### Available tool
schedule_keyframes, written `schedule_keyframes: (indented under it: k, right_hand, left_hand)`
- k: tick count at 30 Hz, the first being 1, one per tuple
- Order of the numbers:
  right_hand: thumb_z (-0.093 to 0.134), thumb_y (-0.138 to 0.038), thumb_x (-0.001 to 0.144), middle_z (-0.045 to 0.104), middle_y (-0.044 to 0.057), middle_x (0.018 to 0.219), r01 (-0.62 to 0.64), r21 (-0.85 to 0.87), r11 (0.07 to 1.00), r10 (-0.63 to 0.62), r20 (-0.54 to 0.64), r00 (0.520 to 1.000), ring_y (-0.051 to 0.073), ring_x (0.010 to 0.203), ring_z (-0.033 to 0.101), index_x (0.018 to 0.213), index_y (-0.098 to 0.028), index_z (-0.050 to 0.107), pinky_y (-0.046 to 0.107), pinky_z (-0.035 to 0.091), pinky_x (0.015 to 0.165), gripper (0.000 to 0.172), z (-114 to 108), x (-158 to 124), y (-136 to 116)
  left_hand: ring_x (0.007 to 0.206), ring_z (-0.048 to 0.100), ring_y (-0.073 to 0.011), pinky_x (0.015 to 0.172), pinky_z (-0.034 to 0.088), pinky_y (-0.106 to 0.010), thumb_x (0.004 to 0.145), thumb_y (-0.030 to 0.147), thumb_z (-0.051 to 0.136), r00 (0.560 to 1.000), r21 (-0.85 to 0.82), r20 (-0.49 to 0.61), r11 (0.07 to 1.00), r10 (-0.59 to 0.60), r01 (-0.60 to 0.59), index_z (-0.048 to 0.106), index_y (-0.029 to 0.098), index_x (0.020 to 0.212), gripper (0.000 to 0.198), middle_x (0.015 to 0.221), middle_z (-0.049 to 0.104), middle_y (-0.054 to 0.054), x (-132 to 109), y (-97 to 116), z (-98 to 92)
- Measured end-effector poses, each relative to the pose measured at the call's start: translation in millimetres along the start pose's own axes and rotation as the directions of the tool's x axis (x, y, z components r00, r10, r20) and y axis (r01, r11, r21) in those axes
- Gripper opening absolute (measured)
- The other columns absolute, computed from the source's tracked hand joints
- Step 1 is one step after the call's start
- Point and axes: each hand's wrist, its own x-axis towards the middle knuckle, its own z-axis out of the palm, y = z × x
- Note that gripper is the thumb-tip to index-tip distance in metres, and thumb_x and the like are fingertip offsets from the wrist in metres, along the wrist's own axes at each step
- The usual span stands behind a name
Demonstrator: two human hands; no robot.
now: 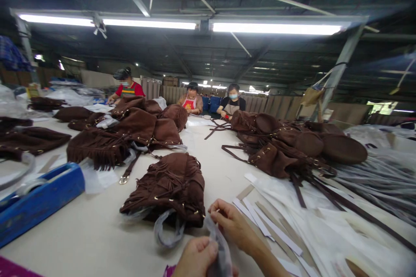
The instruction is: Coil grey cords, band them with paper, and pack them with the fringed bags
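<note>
My left hand (195, 259) sits at the bottom edge, fingers closed on a thin clear plastic bag (218, 249). My right hand (232, 225) pinches the upper part of the same bag, fingers curled. Just beyond both hands lies a brown suede fringed bag (170, 188) with metal studs, and a bit of clear plastic spills from under it. The pale table top (97, 233) carries everything.
Piles of brown fringed bags (130, 132) and brown pouches with straps (286, 143) cover the table's middle. White and brown paper strips (273, 225) lie to the right. A blue tape dispenser (35, 201) is at left. Three people (191, 99) work at the far end.
</note>
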Motion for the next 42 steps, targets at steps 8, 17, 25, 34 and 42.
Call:
schedule_keyframes:
  k: [8,17,25,34,42]
  right_hand:
    - [0.047,-0.055,0.083,0.057,0.001,0.075,-0.222,0.011,0.975,0.222,-0.038,0.974,0.012,0.058,0.052,0.079,-0.018,0.054,0.022,0.037,0.049,0.037,-11,4,-13]
    - [0.057,-0.034,0.080,0.063,0.002,0.065,-0.145,-0.527,0.837,0.129,-0.067,0.989,0.017,0.067,0.058,0.066,-0.018,0.063,0.024,0.039,0.059,0.022,-15,-22,-22]
    - [0.047,-0.026,0.084,0.063,0.002,0.061,-0.086,-0.672,0.735,0.050,-0.073,0.996,0.017,0.062,0.058,0.063,-0.020,0.057,0.025,0.034,0.058,0.024,-8,-15,-25]
    - [0.048,-0.028,0.086,0.059,-0.002,0.061,-0.070,-0.527,0.847,0.045,-0.061,0.997,0.015,0.060,0.056,0.068,-0.021,0.056,0.024,0.034,0.057,0.021,-9,-22,-31]
    - [0.062,-0.037,0.080,0.065,-0.001,0.070,-0.347,-0.119,0.930,0.349,-0.008,0.937,0.012,0.054,0.053,0.104,-0.017,0.057,0.022,0.035,0.050,0.032,-9,-10,-32]
  left_hand:
    - [0.070,0.068,-0.0275,0.075,0.050,-0.041,0.062,0.057,0.081,0.991,-0.119,0.017,0.985,0.131,-0.128,0.061,0.012,0.086,0.055,0.073,0.068,-0.011,29,-12,16.9]
    - [0.083,0.061,-0.0223,0.079,0.046,-0.030,0.077,0.029,0.065,0.960,0.392,-0.005,0.883,0.281,-0.257,0.065,0.013,0.089,0.020,0.081,0.066,-0.004,24,-4,24.7]
    - [0.084,0.056,-0.0227,0.072,0.042,-0.032,0.080,0.008,0.058,0.835,0.986,0.126,-0.159,0.536,-0.048,0.062,0.016,0.081,0.008,0.086,0.063,-0.005,-13,60,-6.1]
    - [0.085,0.050,-0.0246,0.074,0.041,-0.039,0.086,0.019,0.062,0.755,0.874,0.349,-0.484,0.556,-0.048,0.062,0.017,0.072,0.014,0.081,0.061,-0.005,20,59,-4.2]
    - [0.098,0.050,-0.0242,0.086,0.044,-0.036,0.080,-0.001,0.048,0.808,0.911,0.287,-0.408,0.515,-0.063,0.060,0.015,0.084,0.020,0.109,0.058,-0.011,34,58,-18.7]
